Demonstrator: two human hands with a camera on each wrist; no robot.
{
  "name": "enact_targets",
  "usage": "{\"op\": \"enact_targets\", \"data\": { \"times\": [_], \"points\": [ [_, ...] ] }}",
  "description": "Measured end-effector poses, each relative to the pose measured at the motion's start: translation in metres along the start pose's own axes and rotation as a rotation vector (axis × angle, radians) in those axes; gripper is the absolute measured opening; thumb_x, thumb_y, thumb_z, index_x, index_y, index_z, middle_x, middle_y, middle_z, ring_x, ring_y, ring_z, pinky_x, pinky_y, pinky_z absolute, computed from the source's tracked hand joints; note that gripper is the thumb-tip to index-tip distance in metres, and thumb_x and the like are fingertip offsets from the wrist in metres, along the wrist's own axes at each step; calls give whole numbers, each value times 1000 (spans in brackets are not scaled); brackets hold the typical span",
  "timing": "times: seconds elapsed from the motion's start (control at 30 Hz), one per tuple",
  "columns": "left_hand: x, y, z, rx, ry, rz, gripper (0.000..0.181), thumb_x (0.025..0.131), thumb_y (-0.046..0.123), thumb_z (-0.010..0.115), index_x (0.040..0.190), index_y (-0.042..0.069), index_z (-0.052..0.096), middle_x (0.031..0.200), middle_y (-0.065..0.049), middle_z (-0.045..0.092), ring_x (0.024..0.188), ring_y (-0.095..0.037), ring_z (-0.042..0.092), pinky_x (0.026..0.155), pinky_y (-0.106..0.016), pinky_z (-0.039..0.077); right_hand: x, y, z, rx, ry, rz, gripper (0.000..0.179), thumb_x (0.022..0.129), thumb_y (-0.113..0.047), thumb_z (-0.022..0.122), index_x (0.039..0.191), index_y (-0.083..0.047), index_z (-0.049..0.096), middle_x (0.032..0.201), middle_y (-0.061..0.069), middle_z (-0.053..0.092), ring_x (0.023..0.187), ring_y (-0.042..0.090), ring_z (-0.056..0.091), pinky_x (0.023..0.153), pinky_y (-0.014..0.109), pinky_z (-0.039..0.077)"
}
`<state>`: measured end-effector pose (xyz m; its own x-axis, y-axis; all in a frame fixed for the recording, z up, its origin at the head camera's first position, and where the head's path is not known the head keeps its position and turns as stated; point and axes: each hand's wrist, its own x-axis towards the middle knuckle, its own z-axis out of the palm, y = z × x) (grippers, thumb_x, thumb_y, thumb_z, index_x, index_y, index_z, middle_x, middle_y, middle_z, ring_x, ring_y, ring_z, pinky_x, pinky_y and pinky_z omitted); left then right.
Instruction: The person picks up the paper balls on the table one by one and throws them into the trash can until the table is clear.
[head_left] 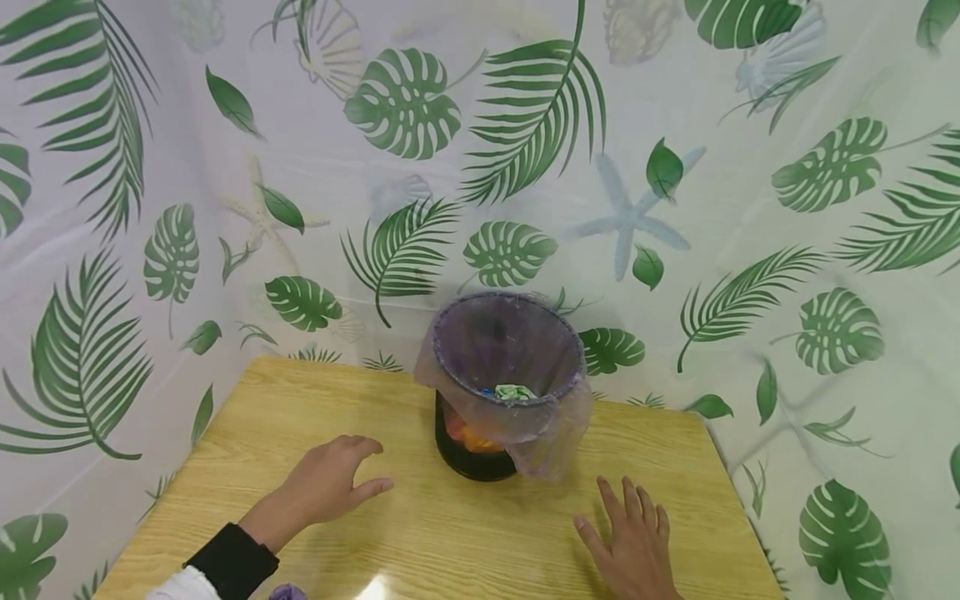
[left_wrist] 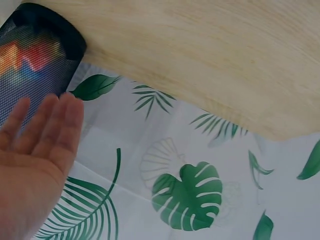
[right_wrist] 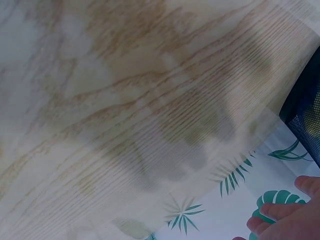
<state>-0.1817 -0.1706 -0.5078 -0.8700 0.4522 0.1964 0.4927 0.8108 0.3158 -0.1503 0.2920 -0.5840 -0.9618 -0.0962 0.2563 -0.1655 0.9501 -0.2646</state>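
A dark mesh wastebasket (head_left: 474,462) stands toward the back of the table, lined with a translucent purple bin bag (head_left: 551,433) folded over its rim. Crumpled wrappers, one green and white (head_left: 514,392), lie inside, and orange and red ones show through the mesh. My left hand (head_left: 326,483) hovers left of the basket, fingers relaxed and holding nothing. To the basket's front right, my right hand (head_left: 633,537) is spread, also holding nothing. In the left wrist view the basket (left_wrist: 35,60) appears beyond the left fingers; in the right wrist view its edge (right_wrist: 305,110) shows at the right.
The wood-grain table (head_left: 360,550) is backed by a white cloth (head_left: 525,250) printed with green leaves and starfish. A small purple item (head_left: 288,592) sits at the front edge of the head view, near the black left cuff (head_left: 232,562).
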Motion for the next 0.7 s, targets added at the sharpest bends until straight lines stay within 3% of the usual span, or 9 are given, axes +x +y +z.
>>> {"op": "enact_targets", "data": {
  "times": [0.23, 0.4, 0.47, 0.57, 0.7],
  "points": [
    [-27, -14, 0, -145, -286, -10, 61, 84, 67, 55, 121, 19, 61, 124, -2, 59, 113, -26, 55, 88, -45, 50, -1, -2, -3, -3, -23, 14, 72, 92, -65, 43, 146, -16, 38, 146, 28, 29, 131, 51, 21, 99, 74, 11],
    [-48, -19, 0, -233, -433, -34, 76, 70, 72, 63, 125, 20, 59, 129, -2, 56, 116, -32, 52, 90, -53, 47, -1, -2, -4, -7, -27, 18, 73, 92, -66, 41, 146, -17, 38, 146, 28, 29, 131, 51, 21, 99, 74, 11],
    [-54, -22, -1, -256, -491, -45, 77, 65, 69, 71, 125, 23, 59, 130, -1, 56, 115, -33, 53, 88, -54, 48, -1, -2, -3, -9, -24, 17, 73, 92, -66, 41, 146, -17, 38, 146, 28, 29, 130, 51, 21, 99, 74, 12],
    [-61, -25, -2, -283, -570, -65, 65, 66, 50, 82, 125, 31, 59, 129, 2, 55, 111, -30, 54, 83, -49, 50, -1, -1, -2, -5, -21, 14, 73, 92, -66, 41, 146, -16, 38, 146, 29, 29, 130, 51, 21, 98, 74, 12],
    [-68, -27, -1, -269, -618, -76, 60, 68, 43, 83, 122, 36, 59, 128, 5, 54, 111, -28, 55, 82, -47, 51, 0, 0, 0, 2, -16, 12, 73, 92, -66, 42, 145, -15, 39, 145, 29, 29, 130, 52, 21, 98, 75, 12]
  ]
}}
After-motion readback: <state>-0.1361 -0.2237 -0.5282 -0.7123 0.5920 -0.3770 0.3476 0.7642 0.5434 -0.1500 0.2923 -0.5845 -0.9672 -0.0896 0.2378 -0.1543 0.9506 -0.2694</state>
